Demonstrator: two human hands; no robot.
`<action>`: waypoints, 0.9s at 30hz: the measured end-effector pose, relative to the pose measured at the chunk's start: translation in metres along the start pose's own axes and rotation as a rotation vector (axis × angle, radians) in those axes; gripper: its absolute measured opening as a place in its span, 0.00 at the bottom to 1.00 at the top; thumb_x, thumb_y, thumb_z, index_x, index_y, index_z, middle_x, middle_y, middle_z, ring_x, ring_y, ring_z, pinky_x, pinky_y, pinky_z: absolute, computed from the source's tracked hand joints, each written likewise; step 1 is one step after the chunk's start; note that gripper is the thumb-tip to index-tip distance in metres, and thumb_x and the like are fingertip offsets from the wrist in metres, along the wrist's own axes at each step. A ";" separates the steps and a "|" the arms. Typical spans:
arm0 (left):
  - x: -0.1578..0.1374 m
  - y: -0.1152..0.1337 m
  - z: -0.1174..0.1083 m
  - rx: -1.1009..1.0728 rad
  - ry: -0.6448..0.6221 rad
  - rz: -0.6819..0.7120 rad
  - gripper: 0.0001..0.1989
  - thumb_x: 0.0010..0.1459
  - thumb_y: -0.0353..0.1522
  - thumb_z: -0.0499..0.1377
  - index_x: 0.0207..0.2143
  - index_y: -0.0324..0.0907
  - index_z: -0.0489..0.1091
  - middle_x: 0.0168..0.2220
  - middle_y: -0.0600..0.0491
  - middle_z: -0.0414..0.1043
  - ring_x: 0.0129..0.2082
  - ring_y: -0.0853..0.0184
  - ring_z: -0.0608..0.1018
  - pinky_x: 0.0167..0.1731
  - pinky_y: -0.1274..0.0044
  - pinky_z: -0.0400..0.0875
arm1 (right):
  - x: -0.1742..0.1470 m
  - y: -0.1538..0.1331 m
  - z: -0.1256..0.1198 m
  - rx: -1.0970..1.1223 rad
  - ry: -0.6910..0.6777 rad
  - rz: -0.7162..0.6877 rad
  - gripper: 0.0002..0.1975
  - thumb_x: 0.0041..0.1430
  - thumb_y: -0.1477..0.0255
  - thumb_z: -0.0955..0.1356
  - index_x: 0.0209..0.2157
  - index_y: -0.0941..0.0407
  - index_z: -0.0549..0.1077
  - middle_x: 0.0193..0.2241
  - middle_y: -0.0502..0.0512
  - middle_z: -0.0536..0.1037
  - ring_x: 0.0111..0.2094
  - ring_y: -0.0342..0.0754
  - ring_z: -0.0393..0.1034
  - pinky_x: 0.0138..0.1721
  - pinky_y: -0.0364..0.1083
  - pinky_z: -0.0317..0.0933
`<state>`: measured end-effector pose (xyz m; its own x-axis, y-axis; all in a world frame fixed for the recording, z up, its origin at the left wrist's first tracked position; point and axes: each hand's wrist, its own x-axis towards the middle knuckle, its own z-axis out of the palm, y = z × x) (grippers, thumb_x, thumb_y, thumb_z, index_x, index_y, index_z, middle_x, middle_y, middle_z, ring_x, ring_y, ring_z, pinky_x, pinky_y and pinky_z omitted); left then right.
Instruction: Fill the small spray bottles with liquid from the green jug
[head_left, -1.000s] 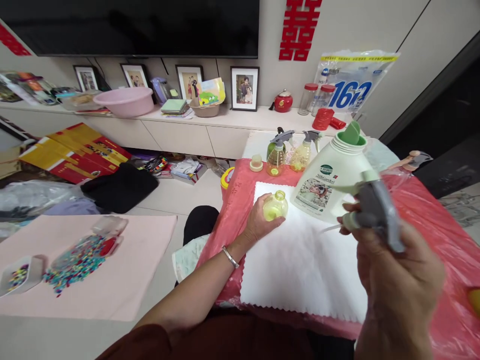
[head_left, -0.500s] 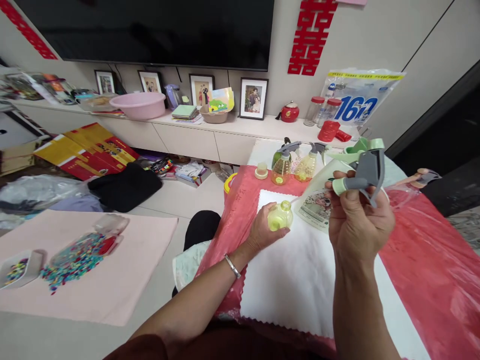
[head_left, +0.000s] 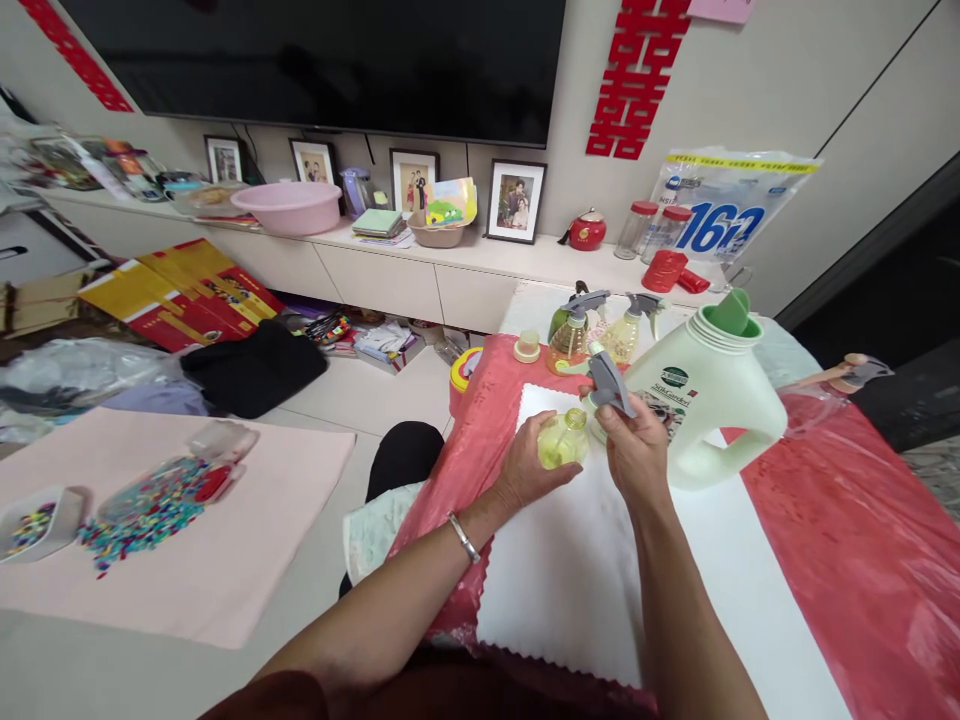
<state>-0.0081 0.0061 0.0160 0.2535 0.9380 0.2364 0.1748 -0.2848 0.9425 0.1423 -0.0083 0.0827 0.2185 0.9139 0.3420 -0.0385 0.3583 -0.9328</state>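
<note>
My left hand (head_left: 529, 458) is wrapped round a small clear yellow-green bottle (head_left: 564, 440), its neck uncapped and upright above the white mat (head_left: 562, 590). Just right of the bottle's neck, my right hand (head_left: 637, 440) grips a grey spray head (head_left: 610, 380), held tilted and apart from the bottle. Behind my right hand stands a large pale green detergent jug (head_left: 720, 385) with a handle and a green piece (head_left: 730, 312) in its mouth. Beyond the mat are two spray bottles with grey heads, one orange-tinted (head_left: 568, 345) and one yellowish (head_left: 622, 338).
A small pale cap (head_left: 526, 346) sits on the red table cover (head_left: 862, 520). Another spray bottle (head_left: 825, 390) lies at the right. On the left, colourful small pieces (head_left: 150, 520) are spilled over a pink cloth (head_left: 262, 540). A long cabinet (head_left: 375, 270) runs along the wall.
My right hand has brought the spray head left and down, close to the bottle's neck, turning it. The jug, largely hidden behind that hand before, now shows fully. My left hand keeps the bottle.
</note>
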 end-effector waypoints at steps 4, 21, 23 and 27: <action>0.000 -0.003 -0.001 0.006 -0.007 0.025 0.42 0.43 0.44 0.73 0.58 0.45 0.62 0.56 0.42 0.71 0.55 0.48 0.75 0.56 0.53 0.70 | 0.001 0.010 -0.001 0.010 -0.081 0.041 0.24 0.62 0.54 0.72 0.51 0.58 0.74 0.48 0.61 0.75 0.51 0.53 0.70 0.56 0.53 0.65; -0.002 -0.001 -0.003 -0.009 -0.023 0.016 0.45 0.46 0.49 0.72 0.61 0.43 0.61 0.59 0.41 0.69 0.58 0.48 0.73 0.59 0.55 0.68 | 0.008 0.000 -0.008 -0.038 -0.185 -0.053 0.16 0.64 0.62 0.73 0.50 0.54 0.78 0.48 0.55 0.76 0.49 0.48 0.71 0.51 0.44 0.65; -0.002 -0.001 -0.004 -0.011 -0.026 0.019 0.44 0.46 0.49 0.72 0.61 0.43 0.61 0.58 0.41 0.69 0.58 0.48 0.73 0.58 0.55 0.69 | 0.006 0.005 -0.007 -0.016 -0.190 -0.048 0.16 0.65 0.61 0.73 0.51 0.53 0.78 0.48 0.55 0.76 0.50 0.48 0.71 0.51 0.44 0.66; -0.002 -0.003 -0.004 0.004 -0.035 0.029 0.46 0.45 0.50 0.73 0.62 0.44 0.61 0.59 0.41 0.69 0.58 0.48 0.73 0.59 0.55 0.68 | 0.005 0.015 -0.007 0.023 -0.217 -0.030 0.17 0.66 0.61 0.72 0.52 0.53 0.77 0.50 0.56 0.75 0.53 0.50 0.70 0.53 0.46 0.66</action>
<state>-0.0126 0.0058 0.0141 0.2915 0.9218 0.2556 0.1702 -0.3129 0.9344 0.1495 -0.0001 0.0693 0.0052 0.9215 0.3883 -0.0583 0.3880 -0.9198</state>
